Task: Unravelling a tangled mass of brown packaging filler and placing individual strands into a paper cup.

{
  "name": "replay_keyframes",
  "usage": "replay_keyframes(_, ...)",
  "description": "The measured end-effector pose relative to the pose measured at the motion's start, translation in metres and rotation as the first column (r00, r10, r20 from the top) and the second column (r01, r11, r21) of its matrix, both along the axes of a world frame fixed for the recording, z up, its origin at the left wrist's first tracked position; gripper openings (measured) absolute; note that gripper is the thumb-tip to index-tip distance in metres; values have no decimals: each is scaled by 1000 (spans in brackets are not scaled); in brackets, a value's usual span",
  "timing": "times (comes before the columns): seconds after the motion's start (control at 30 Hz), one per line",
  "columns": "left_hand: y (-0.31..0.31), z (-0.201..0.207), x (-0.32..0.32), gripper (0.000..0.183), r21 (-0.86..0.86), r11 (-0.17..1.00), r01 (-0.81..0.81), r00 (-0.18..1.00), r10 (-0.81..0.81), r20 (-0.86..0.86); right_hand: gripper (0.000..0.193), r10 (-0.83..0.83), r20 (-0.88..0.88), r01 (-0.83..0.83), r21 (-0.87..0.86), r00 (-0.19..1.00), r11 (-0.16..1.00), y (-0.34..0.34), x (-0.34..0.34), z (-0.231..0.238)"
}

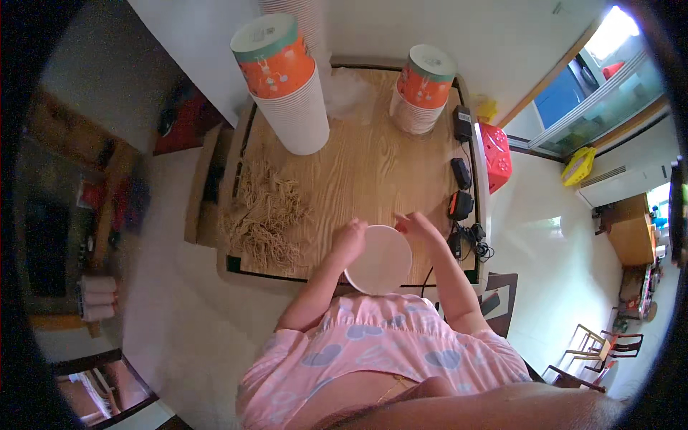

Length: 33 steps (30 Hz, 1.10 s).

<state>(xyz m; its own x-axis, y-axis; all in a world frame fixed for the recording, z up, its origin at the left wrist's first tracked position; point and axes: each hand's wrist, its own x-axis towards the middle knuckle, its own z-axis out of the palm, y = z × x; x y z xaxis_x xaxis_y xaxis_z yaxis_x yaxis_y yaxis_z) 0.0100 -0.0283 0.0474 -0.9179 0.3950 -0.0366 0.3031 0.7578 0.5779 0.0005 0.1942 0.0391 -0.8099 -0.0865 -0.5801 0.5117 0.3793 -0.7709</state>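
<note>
A white paper tub (378,259) is held close to my body at the table's front edge, its round mouth tilted up toward me. My left hand (350,239) is closed at the tub's upper left rim, with its fingertips partly hidden. At the upper right rim, my right hand (417,225) has its fingers drawn together in a pinch; whatever they hold is too small to make out. A loose, tangled heap of brown twisted cords (266,218) lies on the table to the left of my left hand.
Two tall stacks of nested tubs, left (283,82) and right (424,89), with orange and green tops, stand at the wood-grain table's (358,165) back. Black adapters (461,204) and tangled cables (474,242) line its right edge. A red plastic stool (496,158) stands beyond.
</note>
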Motion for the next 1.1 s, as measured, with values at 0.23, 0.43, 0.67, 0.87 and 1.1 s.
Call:
replay_keyframes(0.23, -9, -11, 6, 9, 26, 999, -37, 982, 42, -186, 29, 22, 3, -22, -22, 1000, 1000, -28, 0, 25)
replay_keyframes(0.43, 16, 33, 24, 21, 368, 923, -111, 990, 136, -43, 19, -416, -160, 354, -311, 895, 882, -2, 16, 42)
replay_keyframes(0.67, 43, 7, 37, 17, 606, 696, -385, 636, -276, 721, 28, -177, -62, 161, -210, 982, 964, -7, 82, 97)
replay_keyframes(0.87, 32, 93, 49, 16, 489, 872, 11, 867, -252, 430, 25, -360, 83, 346, -541, 929, 767, -29, 95, 99)
replay_keyframes(1.1, -15, 67, 76, 12, 359, 933, -12, 936, -116, 332, 21, -494, 134, 432, -708, 859, 559, -30, 73, 100)
